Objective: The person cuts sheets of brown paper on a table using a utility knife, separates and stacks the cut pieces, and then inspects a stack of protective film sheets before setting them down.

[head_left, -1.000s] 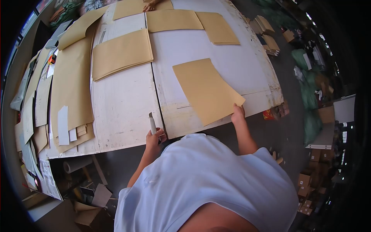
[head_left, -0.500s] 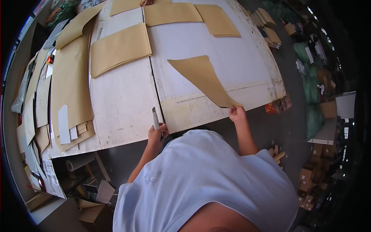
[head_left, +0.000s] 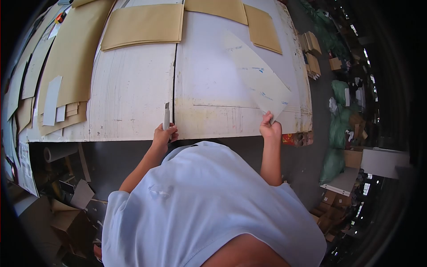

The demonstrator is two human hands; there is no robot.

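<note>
My left hand (head_left: 161, 137) is wrapped round a box cutter (head_left: 167, 118) near the table's front edge, its blade pointing away from me. My right hand (head_left: 269, 126) pinches the near corner of a sheet of paper (head_left: 261, 79), whose pale side with blue printing faces up. The sheet slants away to the far left over the white tabletop (head_left: 133, 89); its far end is blurred. Beyond it lie brown sheets: a stack (head_left: 144, 24) at the left, another (head_left: 215, 10) in the middle and a third (head_left: 264, 30) at the right.
A long brown sheet (head_left: 73, 58) covers the table's left part, with white strips (head_left: 52, 100) and small brown pieces on it. An orange tape measure (head_left: 60, 18) lies farther back. Green sacks (head_left: 340, 129) and cardboard boxes (head_left: 331, 209) stand on the floor at the right.
The sheet in my right hand has turned over from its brown side to its pale printed side. My left hand keeps the box cutter. The whole view has shifted.
</note>
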